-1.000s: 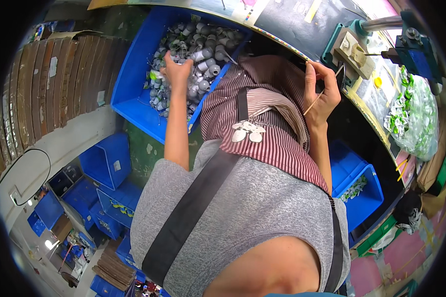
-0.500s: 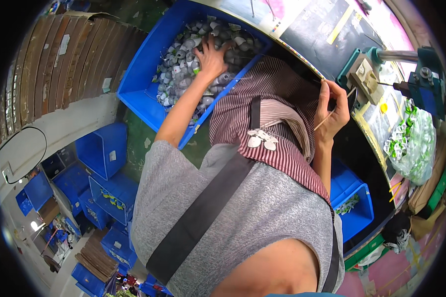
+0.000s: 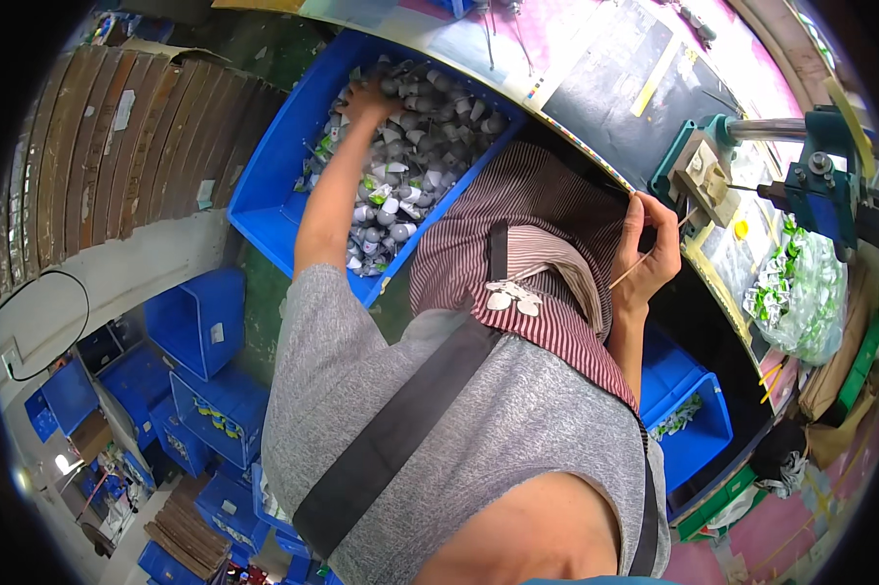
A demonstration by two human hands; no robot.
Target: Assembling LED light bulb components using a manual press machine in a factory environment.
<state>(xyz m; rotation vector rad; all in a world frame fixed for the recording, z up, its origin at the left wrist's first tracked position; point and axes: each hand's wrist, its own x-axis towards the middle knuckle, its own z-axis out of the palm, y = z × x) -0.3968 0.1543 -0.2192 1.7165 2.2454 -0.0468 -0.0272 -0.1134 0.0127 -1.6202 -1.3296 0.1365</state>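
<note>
One left hand [image 3: 366,97] in one blue bin [image 3: 264,185], right hand [image 3: 649,255] gripping one stick [image 3: 644,261]

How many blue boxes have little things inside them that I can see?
3. The big blue bin by the left hand holds grey parts. A smaller bin sits low on the right. Another sits on the floor, lower left. Others may be hidden.
</note>
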